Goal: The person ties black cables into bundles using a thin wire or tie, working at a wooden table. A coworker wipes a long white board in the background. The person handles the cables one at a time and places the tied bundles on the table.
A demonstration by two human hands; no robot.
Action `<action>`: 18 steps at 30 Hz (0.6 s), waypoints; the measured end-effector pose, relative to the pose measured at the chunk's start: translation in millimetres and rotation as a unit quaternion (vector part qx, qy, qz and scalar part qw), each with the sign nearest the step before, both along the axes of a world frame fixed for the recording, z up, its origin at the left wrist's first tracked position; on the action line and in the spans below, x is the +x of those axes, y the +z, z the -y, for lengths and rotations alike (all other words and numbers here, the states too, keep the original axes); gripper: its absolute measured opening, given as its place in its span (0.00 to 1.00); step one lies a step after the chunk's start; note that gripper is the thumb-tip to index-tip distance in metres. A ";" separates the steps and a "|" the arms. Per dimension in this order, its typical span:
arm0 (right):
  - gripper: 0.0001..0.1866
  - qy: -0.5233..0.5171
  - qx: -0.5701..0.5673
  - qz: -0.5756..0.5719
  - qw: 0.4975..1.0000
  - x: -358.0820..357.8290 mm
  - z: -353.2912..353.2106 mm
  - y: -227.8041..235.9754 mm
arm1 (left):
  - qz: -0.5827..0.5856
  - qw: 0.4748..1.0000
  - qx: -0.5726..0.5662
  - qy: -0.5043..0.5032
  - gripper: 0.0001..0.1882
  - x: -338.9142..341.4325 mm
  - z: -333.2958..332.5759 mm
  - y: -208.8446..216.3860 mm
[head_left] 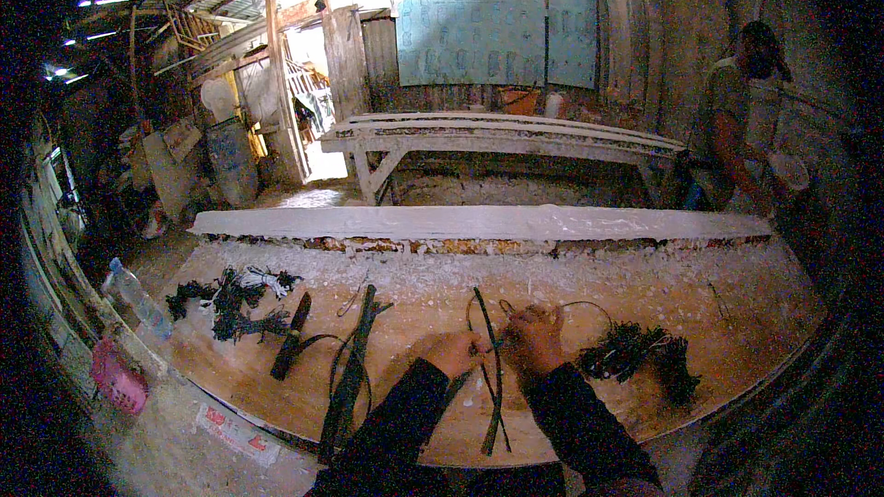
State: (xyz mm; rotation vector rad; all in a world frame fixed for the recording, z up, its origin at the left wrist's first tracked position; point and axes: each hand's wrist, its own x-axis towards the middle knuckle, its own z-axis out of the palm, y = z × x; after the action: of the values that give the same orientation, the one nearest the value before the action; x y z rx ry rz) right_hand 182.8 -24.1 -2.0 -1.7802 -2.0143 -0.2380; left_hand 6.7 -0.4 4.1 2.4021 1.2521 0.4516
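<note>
Both my hands are over the wooden tabletop, closed around thin dark strips (497, 387) that look like rubber or cord. My left hand (451, 352) pinches one strip near its middle. Close on its right, my right hand (534, 339) has its fingers closed on the same strips, and a thin loop (589, 305) curves out past it. The strips cross and hang toward the table's near edge. Longer dark strips (348, 387) lie left of my left forearm, beside what looks like a knife (291, 339). Tied dark bundles lie to the left (235, 302) and right (635, 354).
A white-coated slab (479, 222) runs along the table's far edge. At the left edge are a clear plastic bottle (138, 296) and a pink perforated object (120, 375). Beyond stands a long white-stained bench (516, 135). Another person (737, 120) is at the far right.
</note>
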 end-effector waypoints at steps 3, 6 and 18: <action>0.10 -0.018 0.065 -0.038 0.997 5.5 -5.5 -2.6 | 0.220 0.973 -0.050 -0.041 0.08 -3.7 -18.3 -15.6; 0.07 -0.020 0.125 -0.101 0.987 17.8 -10.8 -4.1 | 0.431 0.862 -0.264 -0.034 0.09 -8.3 -42.6 -27.9; 0.13 0.145 -0.152 -0.544 0.812 33.8 -5.5 14.5 | 0.426 0.854 -0.296 0.027 0.11 -55.7 -63.3 -10.3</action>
State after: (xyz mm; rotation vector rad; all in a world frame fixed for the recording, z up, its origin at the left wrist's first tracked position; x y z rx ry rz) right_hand 216.6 -18.7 12.5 -1.2084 -1.4060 1.0283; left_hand -49.0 62.9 -6.2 1.3723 0.8529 0.8694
